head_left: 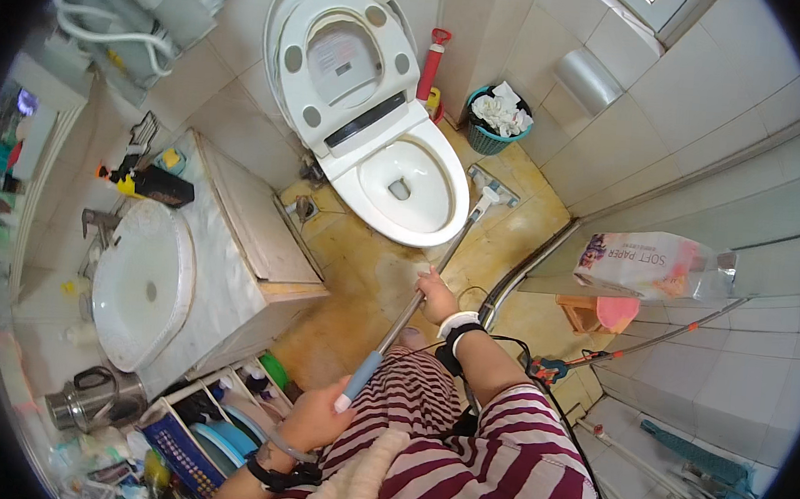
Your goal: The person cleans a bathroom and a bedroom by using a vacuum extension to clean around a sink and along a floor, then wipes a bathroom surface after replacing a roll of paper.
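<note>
Tiled bathroom walls ring a worn yellow floor (361,275), seen from above. At the centre, toward twelve o'clock, stands a white toilet (404,190) with its lid and seat (348,65) raised against the wall.

A long-handled mop (415,297) runs on a slant from seven o'clock up to one o'clock. Its flat head (492,186) lies on the floor just beside the toilet bowl, at the bowl's three o'clock side. The right hand (436,296) is clenched around the metal shaft about midway along it. The left hand (314,420) is closed around the blue grip (360,377) near the lower end of the handle, down by the striped shirt (460,458). Both wrists wear dark bands.

At nine o'clock a marble-topped bench (224,246) carries an oval white basin (143,282), with a dark bottle (159,186) lying near its far end. At twelve o'clock, right of the toilet, a red plunger (430,62) leans on the wall, and next to it sits a teal waste basket (494,122) full of crumpled paper. At three o'clock a pack of soft paper (654,265) rests on a ledge, with a small wooden stool (590,314) beneath it.
</note>
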Motion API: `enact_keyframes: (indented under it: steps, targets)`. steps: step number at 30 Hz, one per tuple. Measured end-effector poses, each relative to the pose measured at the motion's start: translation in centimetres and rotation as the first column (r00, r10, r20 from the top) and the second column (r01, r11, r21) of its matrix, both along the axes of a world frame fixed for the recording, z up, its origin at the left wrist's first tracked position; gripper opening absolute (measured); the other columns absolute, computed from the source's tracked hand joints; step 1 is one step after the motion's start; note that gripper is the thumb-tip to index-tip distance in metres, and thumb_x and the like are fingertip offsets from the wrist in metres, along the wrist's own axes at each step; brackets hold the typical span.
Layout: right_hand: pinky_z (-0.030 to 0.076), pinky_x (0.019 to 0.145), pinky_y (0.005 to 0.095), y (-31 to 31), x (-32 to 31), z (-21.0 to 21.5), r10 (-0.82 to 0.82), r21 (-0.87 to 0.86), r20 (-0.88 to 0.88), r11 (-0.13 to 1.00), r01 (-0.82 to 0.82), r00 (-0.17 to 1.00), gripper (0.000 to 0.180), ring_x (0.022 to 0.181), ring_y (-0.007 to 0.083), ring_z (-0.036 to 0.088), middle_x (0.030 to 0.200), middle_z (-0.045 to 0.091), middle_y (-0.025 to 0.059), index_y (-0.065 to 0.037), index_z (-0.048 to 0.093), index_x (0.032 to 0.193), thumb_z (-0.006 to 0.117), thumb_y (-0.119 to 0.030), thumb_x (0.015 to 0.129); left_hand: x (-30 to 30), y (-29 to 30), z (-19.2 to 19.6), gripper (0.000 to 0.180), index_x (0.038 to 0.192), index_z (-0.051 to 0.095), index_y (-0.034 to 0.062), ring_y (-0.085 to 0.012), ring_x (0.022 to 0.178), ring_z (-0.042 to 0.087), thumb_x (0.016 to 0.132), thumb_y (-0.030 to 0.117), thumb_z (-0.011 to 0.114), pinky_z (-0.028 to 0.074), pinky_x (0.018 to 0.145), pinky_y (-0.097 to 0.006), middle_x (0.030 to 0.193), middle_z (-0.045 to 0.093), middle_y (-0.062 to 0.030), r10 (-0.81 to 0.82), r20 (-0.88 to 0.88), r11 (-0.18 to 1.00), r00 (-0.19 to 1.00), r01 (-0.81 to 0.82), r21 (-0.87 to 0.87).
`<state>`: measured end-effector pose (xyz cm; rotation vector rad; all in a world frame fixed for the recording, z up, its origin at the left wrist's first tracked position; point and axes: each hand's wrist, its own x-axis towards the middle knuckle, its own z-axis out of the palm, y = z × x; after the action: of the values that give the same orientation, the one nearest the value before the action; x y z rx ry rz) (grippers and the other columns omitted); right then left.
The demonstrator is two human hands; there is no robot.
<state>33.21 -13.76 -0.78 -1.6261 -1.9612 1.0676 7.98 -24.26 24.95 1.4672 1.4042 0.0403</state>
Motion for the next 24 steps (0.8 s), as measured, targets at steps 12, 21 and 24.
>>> enact_keyframes:
  steps: [12, 21, 24]
  targets:
    - [0.032, 0.099, 0.0464, -15.2, -16.1, 3.1, 0.394, -0.202, 0.172, 0.911, -0.359, 0.903, 0.025, 0.114, 0.0433, 0.04, 0.108, 0.051, 0.0226, 0.0, 0.056, 0.094, 0.054, -0.001, 0.069, -13.6, -14.5, 9.1, 0.041, 0.107, 0.059, 0.008, -0.0348, 0.072, 0.06, 0.067, 0.016, 0.063, 0.048, 0.063, -0.036, 0.076, 0.061, -0.0192, 0.146, -0.271, 0.987, 0.951, -0.159, -0.027]
    - [0.044, 0.08, 0.0457, -25.2, -26.2, 9.8, 0.705, -0.205, 0.044, 0.7, -0.684, 0.708, 0.025, 0.095, 0.0328, 0.054, 0.093, 0.06, 0.013, -0.007, 0.061, 0.094, 0.059, -0.016, 0.071, -22.5, -28.4, 14.2, 0.037, 0.088, 0.064, 0.0047, -0.0331, 0.064, 0.059, 0.058, 0.023, 0.073, 0.045, 0.056, -0.037, 0.071, 0.06, -0.0163, 0.022, -0.511, 0.998, 0.86, 0.013, 0.065]
    - [0.047, 0.074, 0.041, -24.6, -24.9, 11.0, 0.69, -0.165, 0.056, 0.719, -0.675, 0.722, 0.021, 0.087, 0.0321, 0.057, 0.088, 0.06, 0.0136, -0.007, 0.062, 0.083, 0.063, -0.019, 0.066, -21.9, -29.4, 11.2, 0.045, 0.103, 0.061, 0.0051, -0.0318, 0.081, 0.062, 0.06, 0.015, 0.07, 0.048, 0.071, -0.034, 0.088, 0.063, -0.0181, 0.212, -0.325, 0.976, 0.922, -0.181, 0.124]
